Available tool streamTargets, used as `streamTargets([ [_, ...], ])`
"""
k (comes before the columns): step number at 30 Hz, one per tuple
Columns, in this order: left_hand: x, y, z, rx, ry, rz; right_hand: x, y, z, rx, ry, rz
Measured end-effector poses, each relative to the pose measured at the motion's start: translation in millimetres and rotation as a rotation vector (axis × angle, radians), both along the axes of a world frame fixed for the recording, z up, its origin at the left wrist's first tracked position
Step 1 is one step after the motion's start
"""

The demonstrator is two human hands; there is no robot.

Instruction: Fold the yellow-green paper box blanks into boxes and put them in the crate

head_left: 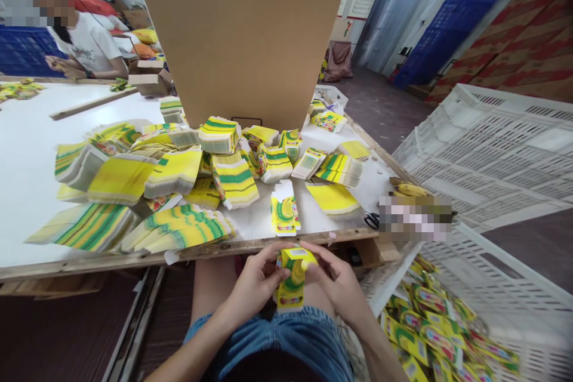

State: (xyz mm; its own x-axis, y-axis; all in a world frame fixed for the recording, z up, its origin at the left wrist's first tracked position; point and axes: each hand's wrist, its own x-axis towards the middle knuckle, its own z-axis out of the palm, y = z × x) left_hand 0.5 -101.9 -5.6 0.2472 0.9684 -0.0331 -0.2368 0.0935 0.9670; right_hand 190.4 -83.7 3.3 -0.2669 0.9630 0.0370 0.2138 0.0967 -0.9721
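Observation:
Above my lap, just below the table edge, I hold a small yellow carton [293,286] with a green and yellow fruit print. My left hand [257,280] is closed on its left side, thumb across the front. My right hand [335,277] grips the upper right side, near the top flap. Beyond my hands another carton [285,212] lies on the table with its white flaps pointing away from me. Stacks of flat yellow and green cartons [179,227] lie fanned out to the left and behind it.
A tall cardboard sheet [246,36] stands behind the stacks. Scissors [371,220] and bananas [409,189] lie at the table's right corner. A white crate [505,268] at lower right holds several filled yellow packs [430,322]. Across the white table [27,173] sits another person [96,42].

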Motion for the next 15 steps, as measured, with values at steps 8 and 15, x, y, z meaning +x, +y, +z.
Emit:
streamTargets([
  [8,2.0,-0.6,8.0,0.009,-0.089,-0.065,-13.5,-2.9,2.5,-0.038,-0.147,-0.085],
  [15,8.9,-1.0,4.4,-0.133,-0.218,-0.093,-13.8,-4.0,-0.9,0.015,0.014,-0.138],
])
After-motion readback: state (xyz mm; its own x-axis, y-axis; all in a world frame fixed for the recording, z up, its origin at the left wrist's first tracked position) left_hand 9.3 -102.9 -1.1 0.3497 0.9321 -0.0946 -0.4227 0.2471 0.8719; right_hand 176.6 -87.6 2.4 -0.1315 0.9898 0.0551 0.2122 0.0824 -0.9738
